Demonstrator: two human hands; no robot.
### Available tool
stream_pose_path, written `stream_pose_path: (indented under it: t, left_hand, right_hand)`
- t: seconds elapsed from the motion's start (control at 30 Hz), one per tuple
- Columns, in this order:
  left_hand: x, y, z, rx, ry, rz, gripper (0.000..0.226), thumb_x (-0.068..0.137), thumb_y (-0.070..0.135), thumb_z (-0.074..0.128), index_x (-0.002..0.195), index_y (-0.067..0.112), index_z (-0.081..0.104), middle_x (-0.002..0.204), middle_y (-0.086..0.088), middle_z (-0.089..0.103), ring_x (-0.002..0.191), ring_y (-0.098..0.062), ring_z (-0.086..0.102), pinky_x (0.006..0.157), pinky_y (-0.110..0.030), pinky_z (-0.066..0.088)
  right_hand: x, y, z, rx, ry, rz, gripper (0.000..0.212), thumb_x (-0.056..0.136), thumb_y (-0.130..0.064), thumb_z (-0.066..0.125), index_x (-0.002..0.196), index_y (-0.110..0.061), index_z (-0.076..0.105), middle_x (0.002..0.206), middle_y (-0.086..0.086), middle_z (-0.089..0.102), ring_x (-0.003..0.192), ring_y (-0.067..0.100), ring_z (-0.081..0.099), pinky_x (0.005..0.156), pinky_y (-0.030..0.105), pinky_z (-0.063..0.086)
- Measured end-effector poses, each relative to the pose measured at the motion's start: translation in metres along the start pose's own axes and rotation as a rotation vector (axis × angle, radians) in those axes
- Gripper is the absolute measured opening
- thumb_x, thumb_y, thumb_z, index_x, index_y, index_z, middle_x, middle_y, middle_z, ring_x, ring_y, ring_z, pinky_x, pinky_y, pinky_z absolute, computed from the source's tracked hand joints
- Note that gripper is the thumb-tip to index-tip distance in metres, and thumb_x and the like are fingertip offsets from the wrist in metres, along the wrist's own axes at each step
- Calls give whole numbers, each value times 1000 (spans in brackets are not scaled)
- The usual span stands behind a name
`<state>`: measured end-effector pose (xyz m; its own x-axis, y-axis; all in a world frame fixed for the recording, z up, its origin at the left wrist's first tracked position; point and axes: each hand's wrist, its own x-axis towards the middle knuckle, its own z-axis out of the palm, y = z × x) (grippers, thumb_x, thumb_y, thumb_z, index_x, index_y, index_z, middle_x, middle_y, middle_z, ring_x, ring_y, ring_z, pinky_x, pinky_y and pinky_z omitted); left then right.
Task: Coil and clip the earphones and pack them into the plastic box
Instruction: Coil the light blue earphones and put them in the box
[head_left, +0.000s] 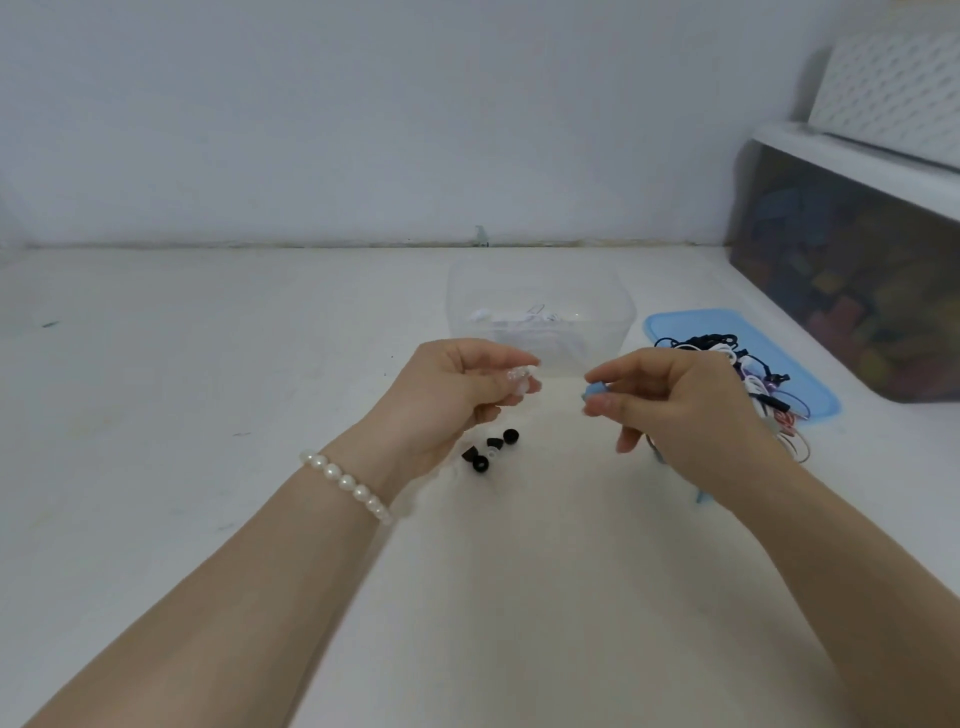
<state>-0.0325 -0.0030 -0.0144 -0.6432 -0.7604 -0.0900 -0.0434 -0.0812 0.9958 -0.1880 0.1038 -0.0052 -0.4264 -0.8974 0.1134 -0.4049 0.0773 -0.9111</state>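
Fingers of the right hand (691, 405) were curled, thumb and forefinger pinching a small blue earbud (594, 389) at its tip; only the bud's rounded end showed past the fingertips, rest hidden in the grip. A blue cable (698, 496) dropped out under that hand and was mostly covered by the wrist. Left hand (452, 400) was also curled, fingertips pinching a small clear-whitish piece (522, 375) (blurred, could not tell what it was, possibly an ear tip). The two hands sat near each other but apart, gap between the pinched items.

Just below the left hand, a few loose black ear tips (491, 449) lay on the white table (208, 415), with one pale one among them, hard to make out.

Behind the hands stood the clear plastic box (540, 312), open, with white earphones and a clip-like thing inside, details washed out. Right of it lay a blue lid (691, 325) carrying a tangle of earphones (748, 374), black, white, purple and pink cords, partly hidden by the right hand.

Far right, a dark translucent storage bin (852, 270) with a white top was cut off by the frame edge. Pearl bracelet (345, 480) on the left wrist.
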Motion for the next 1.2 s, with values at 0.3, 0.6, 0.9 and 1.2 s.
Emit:
stream_pose_path:
  t: [0.3,0.6,0.9,1.2]
  left_hand:
    - [-2,6,2,-440,-119,-183,17,87,-2,50,89,4,66,61,-1,61,54,-10,61,50,-18,49]
    - [10,-18,-8,896,157,202,15,89,15,57,97,18,69,87,4,63,76,-12,57,63,-14,38]
    - [12,-21,-12,952,30,224,26,84,9,63,107,20,66,92,4,59,72,-6,54,58,-3,37]
    - [0,6,-16,170,116,129,4,75,2,71,74,6,69,63,-1,69,61,-7,67,63,-15,53]
  right_hand:
    - [0,-2,2,60,-47,1,11,77,-2,68,82,-11,69,68,4,71,39,10,54,43,16,46]
    - [3,9,5,-55,-24,-69,19,76,-9,72,75,-27,67,82,11,72,81,39,65,61,36,56]
    - [5,10,2,-81,-59,-45,18,76,-5,71,77,-23,68,78,9,71,56,22,57,51,24,54]
    - [5,6,-2,-26,-73,-9,11,76,-4,70,81,-13,70,64,-1,71,42,9,53,50,22,51]
